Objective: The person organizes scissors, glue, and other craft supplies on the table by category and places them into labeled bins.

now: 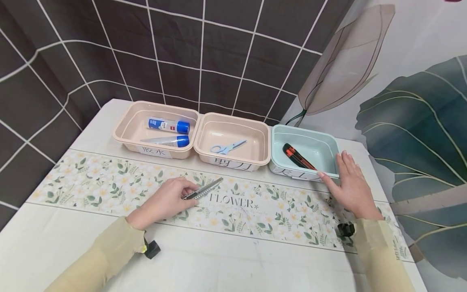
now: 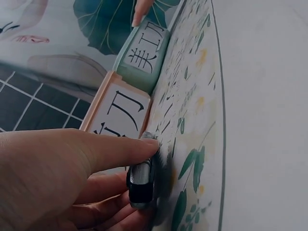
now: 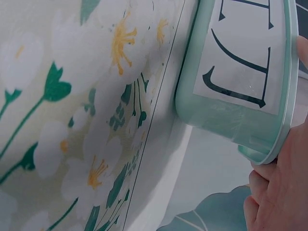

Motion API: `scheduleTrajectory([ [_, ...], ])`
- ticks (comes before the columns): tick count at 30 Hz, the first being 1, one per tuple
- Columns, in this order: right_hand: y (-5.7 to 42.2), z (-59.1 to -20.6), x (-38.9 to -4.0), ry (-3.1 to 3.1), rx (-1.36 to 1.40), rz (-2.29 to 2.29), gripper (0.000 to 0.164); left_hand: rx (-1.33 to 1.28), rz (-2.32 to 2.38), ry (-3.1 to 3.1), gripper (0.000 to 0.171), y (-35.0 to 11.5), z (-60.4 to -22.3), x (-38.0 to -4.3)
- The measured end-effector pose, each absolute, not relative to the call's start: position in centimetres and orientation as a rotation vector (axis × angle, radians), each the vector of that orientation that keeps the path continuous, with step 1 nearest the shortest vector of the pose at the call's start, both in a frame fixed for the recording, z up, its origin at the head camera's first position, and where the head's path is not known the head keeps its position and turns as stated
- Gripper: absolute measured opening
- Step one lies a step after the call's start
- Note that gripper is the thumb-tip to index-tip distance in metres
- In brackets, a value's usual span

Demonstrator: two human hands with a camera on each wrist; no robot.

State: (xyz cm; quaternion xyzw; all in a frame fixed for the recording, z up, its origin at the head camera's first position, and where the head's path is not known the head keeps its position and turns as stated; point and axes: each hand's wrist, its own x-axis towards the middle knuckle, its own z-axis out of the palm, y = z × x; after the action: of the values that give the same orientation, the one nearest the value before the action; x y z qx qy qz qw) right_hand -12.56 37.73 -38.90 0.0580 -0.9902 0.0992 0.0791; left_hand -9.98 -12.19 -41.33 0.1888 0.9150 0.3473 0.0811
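Observation:
My left hand [image 1: 170, 199] pinches a grey metal utility knife [image 1: 208, 188] between thumb and fingers, low over the flowered strip. In the left wrist view the thumb presses along the top of the knife [image 2: 142, 175]. At the right, my right hand [image 1: 352, 184] rests against the near right corner of a light teal bin [image 1: 306, 132], its fingers straight along the side and its thumb at the front rim. The right wrist view shows that hand [image 3: 284, 178] against the bin's rim. Inside the teal bin lies a black and red utility knife [image 1: 297, 156].
Left of the teal bin stand two pink bins in a row. The middle pink bin [image 1: 233, 117] contains light blue scissors [image 1: 228, 147]; the left pink bin [image 1: 122, 127] contains a glue stick [image 1: 169, 125] and a blue-capped glue tube [image 1: 169, 141]. Paper labels face the front.

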Motion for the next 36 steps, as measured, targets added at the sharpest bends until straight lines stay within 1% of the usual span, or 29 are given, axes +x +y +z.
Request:
scheduleTrajectory([
  [7,37.8,-38.8,-12.6,-2.964,0.17,0.299,0.086,0.583,1.058,2.737,0.03,-12.3,-41.5,-10.0],
  [23,37.8,-38.8,-12.7,-2.963,0.163,0.291,0.086,0.678,1.046,2.779,0.034,-12.3,-41.4,-10.0],
  [30,37.8,-38.8,-12.6,-2.965,0.164,0.297,0.086,0.739,1.07,2.76,0.036,-10.9,-40.2,-10.3],
  [36,37.6,-38.7,-12.5,-2.962,0.175,0.307,0.086,0.867,1.073,2.768,0.035,-9.0,-39.3,-11.0],
])
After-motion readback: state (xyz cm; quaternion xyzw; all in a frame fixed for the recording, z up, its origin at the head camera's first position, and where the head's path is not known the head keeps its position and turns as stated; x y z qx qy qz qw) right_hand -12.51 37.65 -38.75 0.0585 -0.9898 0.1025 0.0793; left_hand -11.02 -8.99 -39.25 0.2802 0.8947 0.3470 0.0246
